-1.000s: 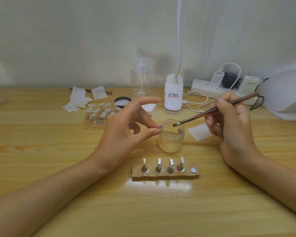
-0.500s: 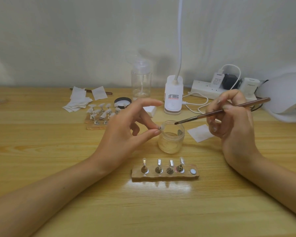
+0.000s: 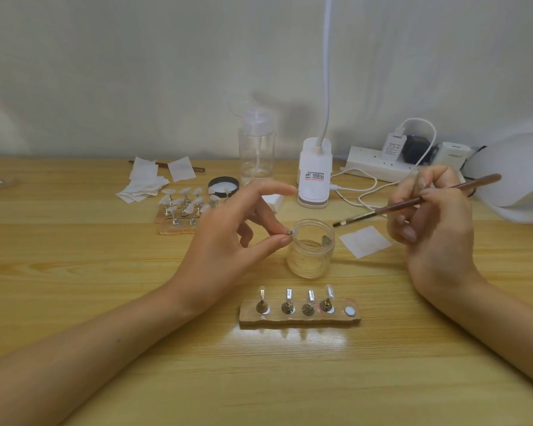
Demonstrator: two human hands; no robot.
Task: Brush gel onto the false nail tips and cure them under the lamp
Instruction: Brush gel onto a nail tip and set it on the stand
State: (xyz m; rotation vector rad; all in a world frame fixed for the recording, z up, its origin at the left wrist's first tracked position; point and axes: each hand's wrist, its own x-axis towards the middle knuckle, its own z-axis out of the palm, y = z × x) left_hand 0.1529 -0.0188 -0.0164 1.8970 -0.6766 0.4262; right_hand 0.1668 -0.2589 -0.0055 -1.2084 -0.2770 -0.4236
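My left hand (image 3: 228,238) pinches a small nail tip holder (image 3: 290,232) between thumb and middle finger, just left of the rim of an open clear glass jar (image 3: 310,250). My right hand (image 3: 431,219) grips a brown gel brush (image 3: 413,201), its bristles hovering above and right of the jar. A wooden stand (image 3: 299,318) near me carries several nail tips on metal pegs, with one bare magnet spot at its right end. The white curing lamp (image 3: 517,182) sits at the far right.
A second stand of white nail tips (image 3: 185,210), wipes (image 3: 142,186), a black lid (image 3: 223,186), a clear pump bottle (image 3: 256,149), a desk lamp base (image 3: 315,176), a power strip (image 3: 382,164) with cables and a wipe (image 3: 365,241) lie on the wooden table.
My right hand has drawn the brush back and to the right, so its tip has left the jar's rim. My left hand has stayed put with the nail tip holder.
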